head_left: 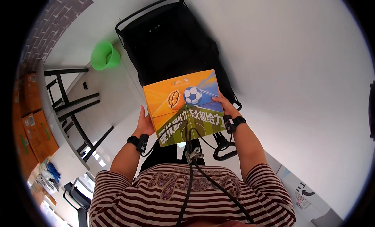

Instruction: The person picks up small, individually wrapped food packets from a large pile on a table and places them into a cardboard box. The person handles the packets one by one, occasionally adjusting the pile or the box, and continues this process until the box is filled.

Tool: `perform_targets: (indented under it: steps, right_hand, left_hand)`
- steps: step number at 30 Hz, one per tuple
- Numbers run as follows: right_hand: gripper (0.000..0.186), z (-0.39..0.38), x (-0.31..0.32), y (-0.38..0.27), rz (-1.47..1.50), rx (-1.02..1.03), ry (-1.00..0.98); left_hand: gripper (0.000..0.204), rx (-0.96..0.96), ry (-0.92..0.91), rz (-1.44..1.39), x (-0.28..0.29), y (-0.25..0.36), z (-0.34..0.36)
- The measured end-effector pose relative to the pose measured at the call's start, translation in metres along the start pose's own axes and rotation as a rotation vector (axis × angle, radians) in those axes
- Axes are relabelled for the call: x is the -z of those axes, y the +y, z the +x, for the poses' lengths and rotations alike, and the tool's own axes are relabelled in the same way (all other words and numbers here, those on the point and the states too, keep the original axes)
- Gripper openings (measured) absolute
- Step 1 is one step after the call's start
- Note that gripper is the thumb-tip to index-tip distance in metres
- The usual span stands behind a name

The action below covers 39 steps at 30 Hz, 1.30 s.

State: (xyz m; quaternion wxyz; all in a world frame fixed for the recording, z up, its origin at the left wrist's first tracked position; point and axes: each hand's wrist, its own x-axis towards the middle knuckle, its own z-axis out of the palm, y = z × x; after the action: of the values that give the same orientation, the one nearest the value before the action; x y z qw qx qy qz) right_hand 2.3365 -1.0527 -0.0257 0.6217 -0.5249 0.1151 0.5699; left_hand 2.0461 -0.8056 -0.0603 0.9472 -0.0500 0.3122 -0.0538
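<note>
A flat, printed cardboard box (pixel 172 80), orange, blue and green with a football and a nut drawn on it, is held up in front of my body. My right hand (pixel 227 106) grips its right edge, the thumb lying on the top face. At the left edge, my left hand (pixel 145 122) supports the box with the thumb raised; its other fingers are hidden behind the cardboard. Just beyond the box stands a black fabric cart (pixel 168 39) with a tubular frame. Its black pull handle (pixel 225 152) shows below the box, near my right wrist.
A green plastic bin (pixel 105 56) stands on the floor left of the cart. Black metal legs (pixel 78 106) of furniture and stacked orange-brown cartons (pixel 39 133) are at the left. A white wall (pixel 297 70) runs along the right. Black cables hang over my chest.
</note>
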Motion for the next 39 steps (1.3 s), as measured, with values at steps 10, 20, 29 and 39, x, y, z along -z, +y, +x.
perform_targets:
  steps: [10, 20, 29, 39]
  right_hand:
    - [0.076, 0.128, 0.093, 0.021, -0.050, -0.133, 0.044]
    - [0.083, 0.203, 0.142, 0.048, -0.130, -0.305, 0.109]
    - [0.084, 0.235, 0.163, 0.072, -0.215, -0.351, 0.123]
    - [0.087, 0.246, 0.177, 0.083, -0.249, -0.416, 0.191]
  left_hand:
    - [0.057, -0.118, 0.134, -0.216, 0.053, -0.032, 0.135]
    - [0.051, -0.130, 0.282, -0.327, 0.118, -0.044, 0.199]
    - [0.052, -0.124, 0.355, -0.337, 0.170, -0.056, 0.234]
    - [0.050, -0.136, 0.425, -0.325, 0.214, -0.072, 0.258]
